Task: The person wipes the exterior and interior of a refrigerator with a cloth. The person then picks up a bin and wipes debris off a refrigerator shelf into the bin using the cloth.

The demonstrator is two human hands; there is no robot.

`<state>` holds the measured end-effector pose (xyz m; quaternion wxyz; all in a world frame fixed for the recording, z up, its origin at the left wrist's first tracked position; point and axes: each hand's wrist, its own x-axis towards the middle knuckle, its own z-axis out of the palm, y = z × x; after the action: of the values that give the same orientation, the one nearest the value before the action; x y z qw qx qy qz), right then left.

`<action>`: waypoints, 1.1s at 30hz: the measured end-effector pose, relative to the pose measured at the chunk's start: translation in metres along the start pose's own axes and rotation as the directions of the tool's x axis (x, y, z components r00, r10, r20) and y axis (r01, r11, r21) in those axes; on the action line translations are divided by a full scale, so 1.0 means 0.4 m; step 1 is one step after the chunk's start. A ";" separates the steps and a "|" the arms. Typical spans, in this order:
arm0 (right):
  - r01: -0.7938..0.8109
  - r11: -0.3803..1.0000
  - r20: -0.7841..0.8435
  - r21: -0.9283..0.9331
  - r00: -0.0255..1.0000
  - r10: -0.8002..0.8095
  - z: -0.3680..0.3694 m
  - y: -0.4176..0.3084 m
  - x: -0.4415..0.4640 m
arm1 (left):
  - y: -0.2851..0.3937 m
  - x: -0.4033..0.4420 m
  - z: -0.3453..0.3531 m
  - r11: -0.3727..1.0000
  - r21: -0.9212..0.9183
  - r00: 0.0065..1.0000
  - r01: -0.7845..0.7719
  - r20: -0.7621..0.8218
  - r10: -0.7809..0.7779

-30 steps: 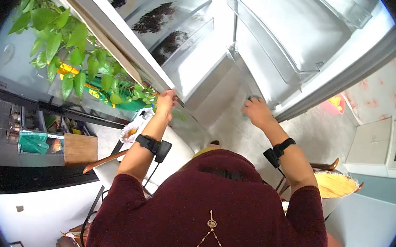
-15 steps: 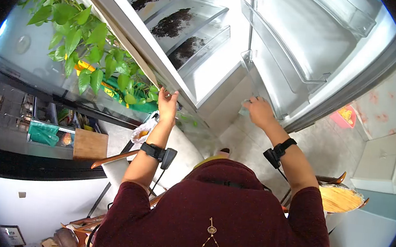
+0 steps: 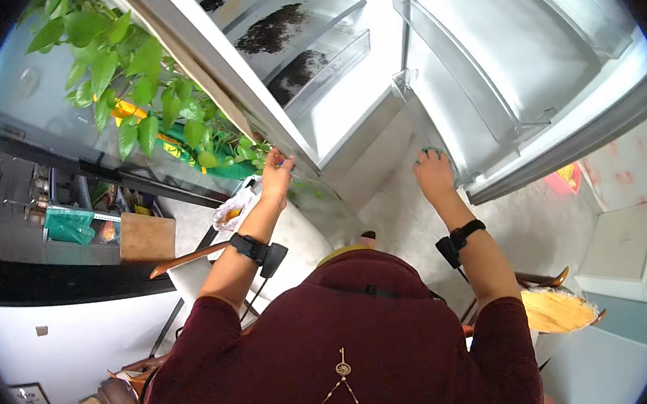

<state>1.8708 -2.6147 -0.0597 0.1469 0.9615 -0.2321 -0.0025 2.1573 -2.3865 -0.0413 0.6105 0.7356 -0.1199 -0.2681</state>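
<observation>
"White, smooth-looking panels line the open refrigerator (image 3: 213, 51) across the top of the frame. What else has texture?"

"Three dark brown-black, crumbly-looking patches (image 3: 274, 30) at upper left, by the clear, thin-edged plastic shelves (image 3: 330, 55). I cannot tell whether they lie on the shelves or behind them. Left of them hang glossy, heart-shaped green leaves (image 3: 103, 64)."

"And the containers?"

"At upper right, the white refrigerator door (image 3: 511, 33) carries a long, clear plastic door bin (image 3: 476, 76) with a curved front. Further down the right side, a pink container (image 3: 551, 183) holds something yellow, too blurred to name. At left, a bright teal sheet (image 3: 69, 226) sits in a storage tray, just beside a flat, brown wooden board (image 3: 147, 239)."

"How are the hands posed?"

"Both bare forearms reach up the frame from maroon sleeves, each with a black strap. The left hand (image 3: 276, 178) is left of centre, raised at the lower corner of the refrigerator, fingers bent; I can't tell whether they touch the edge or pinch anything."

"The other one?"

"The right hand (image 3: 434, 175) is right of centre, knuckles up, near the door's lower corner. Its fingers are curled close together on a small, grey-green, soft-looking cloth (image 3: 431, 149), which shows only at the fingertips."
</observation>
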 end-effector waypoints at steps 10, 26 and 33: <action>-0.055 0.995 0.009 0.081 0.998 0.054 -0.001 0.026 -0.011 | -0.043 -0.017 0.115 0.989 0.100 0.978 0.113 0.167 -0.128; -0.020 0.998 0.081 -0.062 0.996 0.025 -0.024 0.014 -0.028 | 0.011 0.057 0.244 0.182 0.584 0.600 -0.791 0.682 0.418; -0.073 0.990 0.011 -0.117 0.997 0.075 0.035 0.008 -0.022 | 0.032 0.158 0.231 -0.547 0.648 0.739 -0.531 0.670 0.076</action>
<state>1.8606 -2.6174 -0.0727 0.2012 0.9419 -0.2683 -0.0181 2.1614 -2.4982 -0.0550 -0.2480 0.7542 -0.6032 0.0763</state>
